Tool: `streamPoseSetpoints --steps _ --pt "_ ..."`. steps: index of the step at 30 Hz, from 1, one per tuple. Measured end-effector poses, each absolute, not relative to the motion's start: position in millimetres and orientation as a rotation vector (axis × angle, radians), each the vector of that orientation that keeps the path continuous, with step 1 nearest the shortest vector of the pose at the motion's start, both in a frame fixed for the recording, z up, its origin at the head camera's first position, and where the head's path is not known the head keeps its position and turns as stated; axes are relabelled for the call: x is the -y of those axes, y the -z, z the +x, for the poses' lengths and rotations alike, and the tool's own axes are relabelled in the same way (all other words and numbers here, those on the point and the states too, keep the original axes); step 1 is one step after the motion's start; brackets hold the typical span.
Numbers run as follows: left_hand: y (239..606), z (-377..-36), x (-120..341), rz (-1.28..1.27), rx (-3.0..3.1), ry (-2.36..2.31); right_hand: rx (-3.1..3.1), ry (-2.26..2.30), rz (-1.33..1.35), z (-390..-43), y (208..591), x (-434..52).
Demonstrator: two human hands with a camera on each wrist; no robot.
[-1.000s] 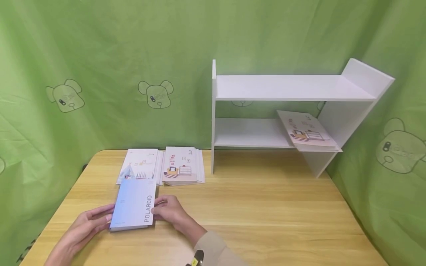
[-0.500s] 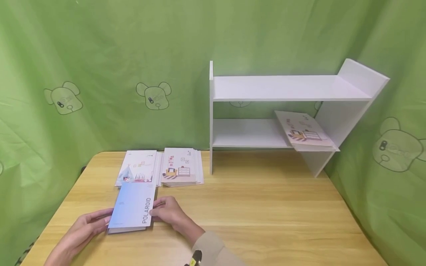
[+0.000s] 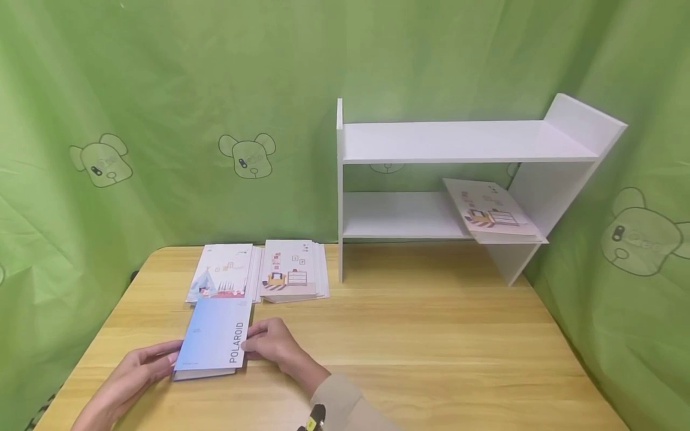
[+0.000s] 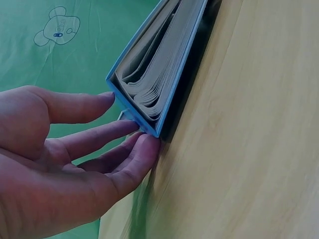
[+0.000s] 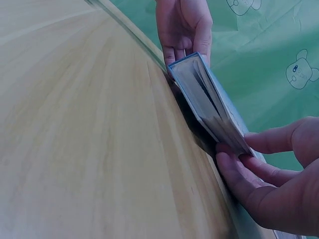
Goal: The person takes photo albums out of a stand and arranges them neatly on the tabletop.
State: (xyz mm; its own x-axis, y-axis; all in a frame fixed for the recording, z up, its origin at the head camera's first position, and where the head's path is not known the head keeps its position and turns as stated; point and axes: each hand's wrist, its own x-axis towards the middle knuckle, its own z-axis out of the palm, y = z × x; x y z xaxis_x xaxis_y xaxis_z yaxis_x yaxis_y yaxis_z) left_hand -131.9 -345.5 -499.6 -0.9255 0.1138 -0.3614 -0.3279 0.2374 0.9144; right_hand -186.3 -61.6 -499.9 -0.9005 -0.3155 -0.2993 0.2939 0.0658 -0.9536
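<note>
A photo album (image 3: 214, 332) with a blue-to-white cover reading POLAROID lies cover up low over the table's left part, its far end overlapping a booklet with a tent picture (image 3: 221, 272). At its spine, my left hand (image 3: 132, 371) holds the album, thumb by the upper edge and fingertips at the lower edge. My right hand (image 3: 275, 344) pinches the opposite side, with the thumb on the cover and fingers against the page edges. Bent, loosely stacked pages (image 4: 152, 89) show between the covers in the left wrist view.
Right of the tent booklets lies a stack of booklets with an armchair picture (image 3: 286, 269). A white two-tier shelf (image 3: 469, 142) stands at the back right. On its lower board, another armchair booklet (image 3: 490, 212) juts past the front edge. Green curtain (image 3: 172, 78) surrounds the table (image 3: 409, 359).
The album and both hands have shifted slightly toward me and to the left. The tent picture shows a little more. The whole view has also drifted slightly.
</note>
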Motion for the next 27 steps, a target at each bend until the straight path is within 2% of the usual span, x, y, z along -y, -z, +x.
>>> streamPoseSetpoints --steps 18,27 --pt "498 -136 339 -0.305 -2.173 -1.860 -1.894 1.913 -0.077 -188 505 57" --pt "489 -137 326 -0.219 -2.391 -1.843 -1.828 1.891 -0.111 -190 500 47"
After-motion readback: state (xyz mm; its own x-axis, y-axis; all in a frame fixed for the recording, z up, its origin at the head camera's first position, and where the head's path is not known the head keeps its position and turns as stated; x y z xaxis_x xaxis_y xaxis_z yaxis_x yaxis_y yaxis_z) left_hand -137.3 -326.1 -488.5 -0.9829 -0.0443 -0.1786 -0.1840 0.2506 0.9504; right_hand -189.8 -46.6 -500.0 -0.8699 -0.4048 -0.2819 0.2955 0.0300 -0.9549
